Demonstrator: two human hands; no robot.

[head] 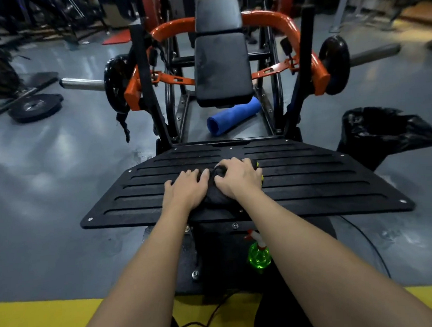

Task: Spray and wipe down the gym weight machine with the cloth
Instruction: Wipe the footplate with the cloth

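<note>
1. Black cloth (215,191), bunched up, lay near the middle of the black slotted metal footplate (311,181) of the orange-and-black gym weight machine (131,92). Both hands covered most of it, and dark on dark made its outline hard to trace.
2. Left hand (186,190): fingers straight, slightly spread, pressed flat over the cloth's left side, with the outer fingers reaching onto the plate.
3. Right hand (238,177): fingers curled over the bunched top of the cloth, gripping it.
4. Yellow-green scrap (261,178) showed at the right hand's outer edge. Couldn't tell if it was part of the cloth.
5. Translucent green spray bottle (258,256) with a white-and-red trigger head stood below the footplate's near edge. The right forearm hid its right side, and what it stood on was too dark to read.
6. Counts: two hands, one cloth, one spray bottle. Three black weight plates (117,83): one on each side bar, one flat on the grey floor at left.
7. One blue rolled mat (232,117) lay on the machine's base, its far end hidden under the black padded bench (221,68).
8. One black bin bag (383,134) sat right of the footplate.
9. Top of the machine was cut off by the frame edge, and the background gear was blurred and unreadable.
10. Yellow floor strip (43,322) ran along the bottom, and a thin black cable (208,318) crossed it, both ends out of sight.
</note>
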